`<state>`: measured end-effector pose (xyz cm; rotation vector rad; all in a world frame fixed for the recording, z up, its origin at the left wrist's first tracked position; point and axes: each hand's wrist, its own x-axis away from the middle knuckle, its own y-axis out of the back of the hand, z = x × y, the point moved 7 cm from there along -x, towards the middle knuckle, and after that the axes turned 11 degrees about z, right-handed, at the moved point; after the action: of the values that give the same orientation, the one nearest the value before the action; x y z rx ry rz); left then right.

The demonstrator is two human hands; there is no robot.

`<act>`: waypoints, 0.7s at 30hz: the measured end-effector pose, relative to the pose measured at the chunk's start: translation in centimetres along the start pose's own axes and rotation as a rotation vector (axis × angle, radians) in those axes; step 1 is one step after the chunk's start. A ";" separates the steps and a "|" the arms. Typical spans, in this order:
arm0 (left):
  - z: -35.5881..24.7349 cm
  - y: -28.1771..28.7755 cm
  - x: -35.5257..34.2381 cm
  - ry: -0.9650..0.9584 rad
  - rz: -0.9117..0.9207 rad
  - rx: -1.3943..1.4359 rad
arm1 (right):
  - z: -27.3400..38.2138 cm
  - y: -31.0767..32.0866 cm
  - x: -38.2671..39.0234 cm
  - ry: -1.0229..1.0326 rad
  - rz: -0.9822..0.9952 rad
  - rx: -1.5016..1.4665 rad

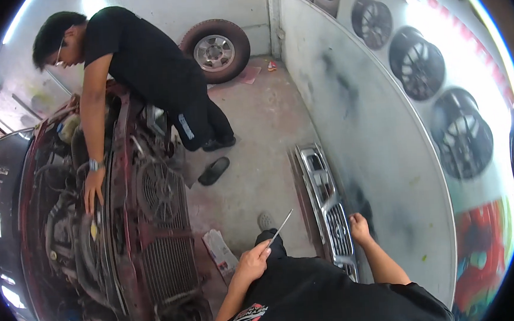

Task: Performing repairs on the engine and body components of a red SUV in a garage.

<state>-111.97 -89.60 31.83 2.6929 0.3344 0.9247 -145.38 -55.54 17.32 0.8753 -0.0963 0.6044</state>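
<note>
My left hand [253, 263] is closed round a screwdriver [282, 225], whose thin metal shaft points up and away; the handle is hidden in my fist. To the right, my right hand [360, 228] has its fingers curled, right beside the edge of a chrome car grille [334, 217]. Whether those fingers pinch anything small or touch the grille, I cannot tell. The grille stands on the floor, lengthwise along the wall panel, partly hidden by my body at its near end.
On the left is a dark red car front [128, 227] with its engine bay exposed. A co-worker [144, 49] leans over it, one hand inside. A wheel [215, 51] rests against the back wall. A black slipper [213, 171] and printed paper [220, 252] lie on the floor.
</note>
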 end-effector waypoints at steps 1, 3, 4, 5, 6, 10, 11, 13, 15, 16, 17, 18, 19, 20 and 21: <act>-2.0 2.8 -4.5 -0.022 0.019 -0.022 | -1.7 -1.2 -3.6 -0.040 0.013 0.063; -5.5 9.2 -13.0 -0.073 -0.025 -0.050 | -1.1 -4.3 -9.1 -0.215 0.114 0.074; -7.8 12.0 -16.6 -0.131 -0.038 -0.084 | -1.5 -4.9 -11.0 -0.184 0.065 0.074; -10.0 15.0 -19.3 -0.104 -0.035 -0.092 | 0.6 -5.7 -13.0 -0.251 0.136 0.077; -14.2 18.4 -22.3 -0.147 -0.014 -0.166 | -0.5 -6.0 -14.6 -0.308 0.188 0.071; -23.5 29.4 -36.9 0.005 0.110 -0.185 | -1.6 -8.9 -21.8 -0.463 0.247 0.083; -24.2 31.8 -41.4 0.004 0.121 -0.172 | -4.9 -9.7 -23.5 -0.367 0.202 0.143; -24.1 37.5 -51.1 -0.128 -0.040 -0.082 | -8.3 -12.8 -29.8 -0.278 0.448 0.480; -25.0 42.4 -59.8 -0.115 -0.166 -0.096 | -5.5 -16.1 -41.0 -0.125 0.700 0.784; -27.6 44.9 -64.0 -0.164 -0.251 -0.127 | -4.0 -16.8 -47.0 -0.181 0.731 0.845; -29.1 46.8 -68.2 -0.099 -0.234 -0.097 | -2.4 -17.0 -53.0 -0.236 0.764 0.914; -31.5 49.3 -72.7 -0.104 -0.245 -0.096 | -0.5 -16.4 -59.4 -0.287 0.801 0.992; -32.4 52.0 -75.6 -0.053 -0.221 0.070 | 1.3 -12.2 -68.8 -0.431 0.630 0.598; -33.1 54.6 -78.5 -0.007 -0.196 0.244 | 6.4 -11.5 -79.6 -0.102 0.644 0.985; -35.2 57.2 -80.7 -0.051 -0.223 0.255 | 10.9 -8.6 -88.6 -0.249 0.497 0.482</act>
<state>-188.79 -161.17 31.83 2.8219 0.7718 0.7938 -212.54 -108.36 -9.84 1.4112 -0.4147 1.0027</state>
